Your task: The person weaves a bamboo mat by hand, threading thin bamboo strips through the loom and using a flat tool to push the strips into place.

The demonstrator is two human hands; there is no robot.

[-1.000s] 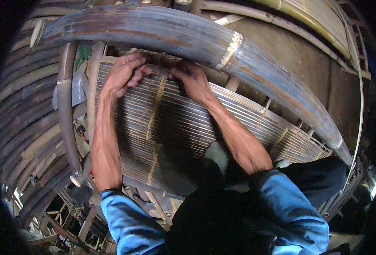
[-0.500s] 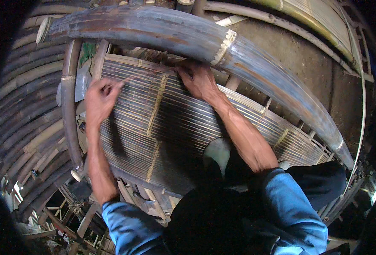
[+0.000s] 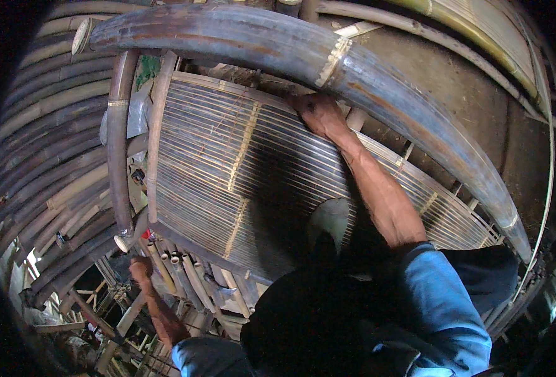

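Observation:
A bamboo slat panel, bound crosswise with pale lashing strips, spreads out in front of me. Thin reddish cord lies across its left part. My right hand is at the panel's far edge, close under a thick bamboo pole. Its fingers are curled there, but shadow covers the fingertips and whatever they grip. Down at the left, apart from the panel, my left hand is closed near several bamboo pole ends. What it holds, if anything, is too small to make out.
The thick pole arcs across the far side above the panel. An upright bamboo post stands to the left, before rows of stacked bamboo. Clear plastic hangs beside the post. Brown ground shows at the far right.
My left hand has swung from over the panel's left side down toward the lower left. The reddish cord is no longer stretched between my hands. My right hand stays at the far edge.

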